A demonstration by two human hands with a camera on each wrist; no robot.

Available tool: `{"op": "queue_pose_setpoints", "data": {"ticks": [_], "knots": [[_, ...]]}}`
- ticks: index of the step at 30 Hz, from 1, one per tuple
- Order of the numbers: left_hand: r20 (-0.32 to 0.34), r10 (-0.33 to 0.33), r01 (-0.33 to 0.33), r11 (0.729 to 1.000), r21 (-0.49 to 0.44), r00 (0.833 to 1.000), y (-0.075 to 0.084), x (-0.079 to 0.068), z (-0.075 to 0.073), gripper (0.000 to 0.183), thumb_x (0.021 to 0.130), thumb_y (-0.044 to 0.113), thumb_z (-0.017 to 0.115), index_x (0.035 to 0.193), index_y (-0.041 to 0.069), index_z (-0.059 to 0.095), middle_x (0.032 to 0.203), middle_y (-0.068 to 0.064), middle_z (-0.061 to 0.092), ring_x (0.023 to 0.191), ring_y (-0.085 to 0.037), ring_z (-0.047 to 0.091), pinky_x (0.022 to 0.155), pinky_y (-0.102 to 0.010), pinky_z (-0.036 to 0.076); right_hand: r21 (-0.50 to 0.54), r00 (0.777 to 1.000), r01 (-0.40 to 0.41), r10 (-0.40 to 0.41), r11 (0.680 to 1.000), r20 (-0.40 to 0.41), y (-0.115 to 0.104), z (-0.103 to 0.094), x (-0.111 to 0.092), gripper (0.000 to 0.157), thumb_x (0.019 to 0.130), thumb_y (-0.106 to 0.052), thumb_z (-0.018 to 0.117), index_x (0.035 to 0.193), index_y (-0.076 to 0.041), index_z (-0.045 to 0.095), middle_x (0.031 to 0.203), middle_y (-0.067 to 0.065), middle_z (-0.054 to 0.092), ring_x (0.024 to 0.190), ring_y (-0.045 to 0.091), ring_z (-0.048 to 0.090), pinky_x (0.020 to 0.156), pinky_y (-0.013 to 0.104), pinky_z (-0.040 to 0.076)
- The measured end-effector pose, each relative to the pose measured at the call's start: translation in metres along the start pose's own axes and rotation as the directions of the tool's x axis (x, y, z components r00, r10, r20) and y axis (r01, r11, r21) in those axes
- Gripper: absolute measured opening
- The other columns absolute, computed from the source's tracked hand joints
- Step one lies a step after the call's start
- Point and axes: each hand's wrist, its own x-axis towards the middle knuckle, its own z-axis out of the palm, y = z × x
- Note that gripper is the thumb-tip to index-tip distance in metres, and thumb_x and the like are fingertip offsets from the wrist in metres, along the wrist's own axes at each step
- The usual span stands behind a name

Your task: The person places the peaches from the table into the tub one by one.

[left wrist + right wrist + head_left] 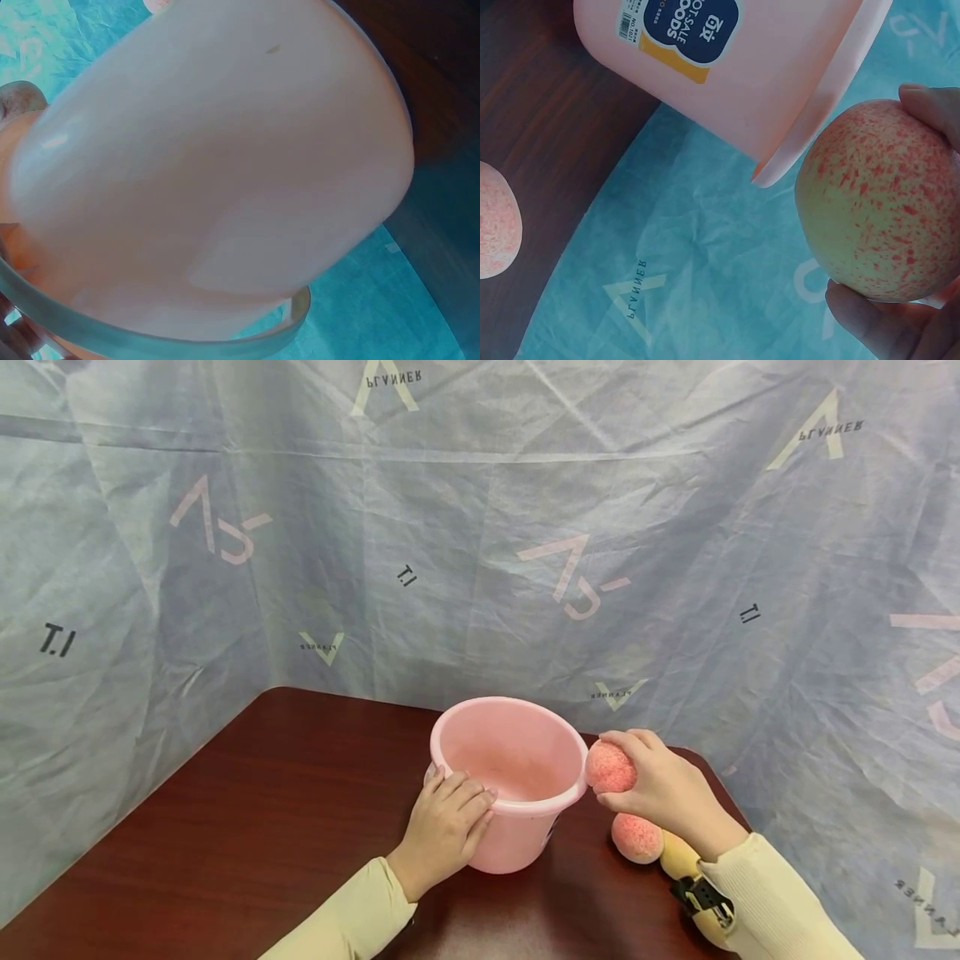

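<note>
Dark-red table: broad run left of the bucket, far edge beyond. Bucket pink, upright, mouth up. Left hand grips its near-left rim. Right hand grasps a peach just outside the right rim: rounded, yellowish, red-speckled. Second peach on table below.

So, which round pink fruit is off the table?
The round, red-speckled pink fruit in the right hand; the other round pink fruit lies on the dark-red table.
</note>
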Motion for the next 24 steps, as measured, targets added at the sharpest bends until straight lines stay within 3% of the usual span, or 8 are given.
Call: {"op": "queue_pose_setpoints", "data": {"ticks": [24], "knots": [[-0.008, 0.007, -0.007, 1.0, 0.01, 1.0, -0.0009, -0.0004, 0.0017, 0.038, 0.102, 0.029, 0.037, 0.094, 0.013, 0.071, 0.09, 0.001, 0.065, 0.092, -0.023, 0.06, 0.083, -0.05, 0.046, -0.003, 0.996, 0.063, -0.063, 0.998, -0.062, -0.0054, 0.0095, 0.0099, 0.06, 0.067, -0.029, 0.081, 0.12, -0.015, 0.06, 0.115, 0.012, 0.056, 0.079, 0.025, 0.063, 0.063, 0.045, 0.05]]}}
